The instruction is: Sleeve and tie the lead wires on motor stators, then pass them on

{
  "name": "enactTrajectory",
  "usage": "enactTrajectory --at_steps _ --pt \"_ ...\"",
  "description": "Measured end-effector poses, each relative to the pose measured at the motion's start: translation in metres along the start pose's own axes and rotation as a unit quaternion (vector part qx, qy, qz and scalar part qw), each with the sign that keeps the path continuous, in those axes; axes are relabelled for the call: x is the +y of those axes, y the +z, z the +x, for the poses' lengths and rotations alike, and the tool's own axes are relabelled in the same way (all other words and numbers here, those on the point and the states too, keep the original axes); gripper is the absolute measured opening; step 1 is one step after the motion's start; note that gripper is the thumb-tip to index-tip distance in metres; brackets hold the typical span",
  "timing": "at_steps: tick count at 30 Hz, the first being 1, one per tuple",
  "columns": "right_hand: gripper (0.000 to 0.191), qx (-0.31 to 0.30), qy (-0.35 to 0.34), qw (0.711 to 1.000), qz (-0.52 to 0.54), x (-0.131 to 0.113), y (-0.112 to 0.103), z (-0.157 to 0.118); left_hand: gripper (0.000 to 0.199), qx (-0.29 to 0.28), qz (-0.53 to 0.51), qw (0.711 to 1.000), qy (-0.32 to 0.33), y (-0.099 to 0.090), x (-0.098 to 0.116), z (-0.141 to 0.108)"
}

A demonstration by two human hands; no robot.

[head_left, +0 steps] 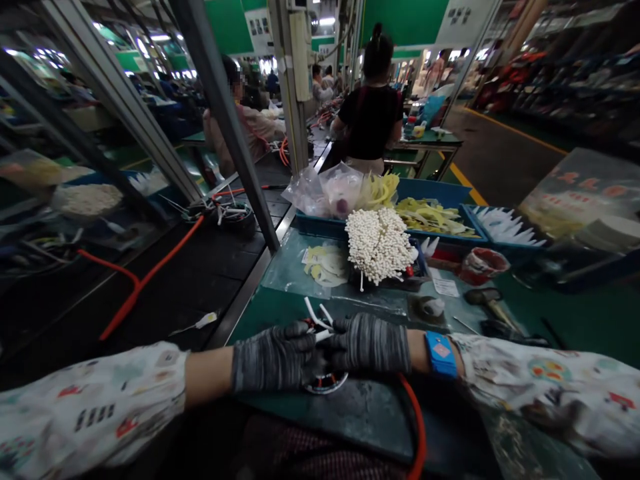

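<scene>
My left hand [275,357], in a grey striped glove, is closed at the near edge of the green table. Its fingertips meet one end of a short white tube [323,335]. From the other side my right hand [373,343], gloved alike, pinches at the same tube. More white tubes [311,308] stick up just beyond the fingers. Beneath both hands lies a round part with a pale rim [327,385], mostly covered by the gloves. A thick orange cable [418,420] curves down past my right wrist towards the table edge.
A heap of small white-tipped pieces [380,243] lies beyond my hands. Behind it is a blue tray [440,190] with yellow-green strips. A hammer-like tool [487,303] lies right. On the left, a dark conveyor [200,293] carries wired parts; a metal post [235,127] rises beside it.
</scene>
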State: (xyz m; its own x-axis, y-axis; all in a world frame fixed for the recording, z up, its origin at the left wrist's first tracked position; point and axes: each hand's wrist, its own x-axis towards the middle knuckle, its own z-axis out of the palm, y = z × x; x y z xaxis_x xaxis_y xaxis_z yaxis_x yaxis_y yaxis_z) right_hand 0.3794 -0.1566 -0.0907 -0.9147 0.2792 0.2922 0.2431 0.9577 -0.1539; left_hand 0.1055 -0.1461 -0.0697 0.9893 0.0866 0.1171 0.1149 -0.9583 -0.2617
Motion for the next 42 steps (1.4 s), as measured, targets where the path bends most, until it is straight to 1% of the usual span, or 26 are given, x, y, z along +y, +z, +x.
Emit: enactTrajectory --at_steps 3,5,7,8,9,11,13,14,15,16,17,18,19,22,24,26,28,29,31,33,35,37,38,39,40,42 --pt "0.015 0.014 -0.022 0.999 -0.031 -0.001 0.004 -0.015 0.021 0.011 -0.026 0.999 0.023 0.010 0.000 -0.022" --pt "0.014 0.023 -0.013 0.999 -0.028 0.000 0.011 -0.027 0.019 -0.030 -0.066 0.997 -0.001 0.010 -0.002 -0.029" --pt "0.013 0.032 0.038 0.999 0.010 -0.003 0.022 -0.039 0.018 -0.081 -0.114 0.990 -0.036 0.005 -0.007 -0.027" --pt "0.013 0.048 0.089 0.994 0.036 -0.007 0.028 -0.045 0.016 -0.096 -0.138 0.985 -0.048 0.002 -0.010 -0.022" --pt "0.014 0.075 0.152 0.984 0.059 -0.015 0.035 -0.051 0.017 -0.093 -0.162 0.981 -0.060 -0.001 -0.013 -0.016" --pt "0.022 0.142 0.281 0.946 0.081 -0.036 0.044 -0.060 0.032 -0.054 -0.202 0.973 -0.102 -0.006 -0.019 0.002" --pt "0.035 0.221 0.385 0.890 0.103 -0.063 0.046 -0.068 0.057 -0.022 -0.223 0.961 -0.164 -0.006 -0.023 0.023" --pt "0.040 0.248 0.424 0.862 0.127 -0.077 0.044 -0.072 0.069 -0.022 -0.226 0.956 -0.188 -0.005 -0.024 0.034" --pt "0.042 0.264 0.457 0.835 0.157 -0.089 0.039 -0.075 0.079 -0.036 -0.229 0.952 -0.199 -0.003 -0.025 0.045" --pt "0.042 0.274 0.486 0.809 0.186 -0.099 0.032 -0.077 0.081 -0.054 -0.233 0.949 -0.204 -0.002 -0.025 0.055" --pt "0.039 0.275 0.507 0.791 0.204 -0.106 0.023 -0.080 0.076 -0.066 -0.239 0.947 -0.206 0.000 -0.024 0.063" --pt "0.036 0.270 0.519 0.785 0.204 -0.111 0.013 -0.081 0.066 -0.074 -0.248 0.944 -0.205 0.001 -0.023 0.071" --pt "0.033 0.267 0.522 0.788 0.188 -0.113 0.003 -0.083 0.057 -0.074 -0.262 0.940 -0.205 0.001 -0.021 0.076" --pt "0.030 0.268 0.500 0.816 0.111 -0.108 -0.019 -0.088 0.038 -0.057 -0.300 0.927 -0.217 0.004 -0.016 0.083" --pt "0.032 0.258 0.489 0.831 0.061 -0.102 -0.024 -0.088 0.029 -0.041 -0.340 0.909 -0.235 0.007 -0.013 0.083" --pt "0.034 0.240 0.491 0.837 0.026 -0.097 -0.022 -0.083 0.026 -0.023 -0.389 0.885 -0.256 0.012 -0.011 0.082" --pt "0.036 0.212 0.503 0.837 0.020 -0.094 -0.018 -0.071 0.029 -0.016 -0.415 0.868 -0.271 0.017 -0.008 0.083" --pt "0.036 0.190 0.510 0.838 0.031 -0.093 -0.017 -0.064 0.032 -0.019 -0.411 0.869 -0.273 0.019 -0.007 0.084" --pt "0.034 0.144 0.525 0.837 0.054 -0.091 -0.015 -0.048 0.037 -0.026 -0.389 0.880 -0.273 0.020 -0.005 0.086" --pt "0.030 0.112 0.541 0.832 0.049 -0.090 -0.014 -0.032 0.043 -0.028 -0.363 0.891 -0.270 0.019 -0.004 0.087" --pt "0.025 0.100 0.554 0.826 0.013 -0.092 -0.012 -0.021 0.051 -0.022 -0.345 0.901 -0.263 0.015 -0.004 0.085" --pt "0.025 0.091 0.562 0.821 -0.041 -0.097 -0.008 -0.014 0.056 -0.009 -0.363 0.899 -0.246 0.011 -0.006 0.082" --pt "0.025 0.086 0.565 0.818 -0.070 -0.100 -0.006 -0.011 0.055 0.001 -0.394 0.889 -0.235 0.009 -0.008 0.081" --pt "0.026 0.084 0.565 0.815 -0.099 -0.104 -0.003 -0.010 0.052 0.011 -0.443 0.868 -0.223 0.009 -0.011 0.080" --pt "0.027 0.083 0.562 0.813 -0.124 -0.108 0.000 -0.009 0.047 0.023 -0.504 0.836 -0.215 0.009 -0.013 0.080" --pt "0.026 0.091 0.547 0.817 -0.158 -0.116 0.007 -0.010 0.034 0.069 -0.624 0.748 -0.217 0.012 -0.017 0.083"
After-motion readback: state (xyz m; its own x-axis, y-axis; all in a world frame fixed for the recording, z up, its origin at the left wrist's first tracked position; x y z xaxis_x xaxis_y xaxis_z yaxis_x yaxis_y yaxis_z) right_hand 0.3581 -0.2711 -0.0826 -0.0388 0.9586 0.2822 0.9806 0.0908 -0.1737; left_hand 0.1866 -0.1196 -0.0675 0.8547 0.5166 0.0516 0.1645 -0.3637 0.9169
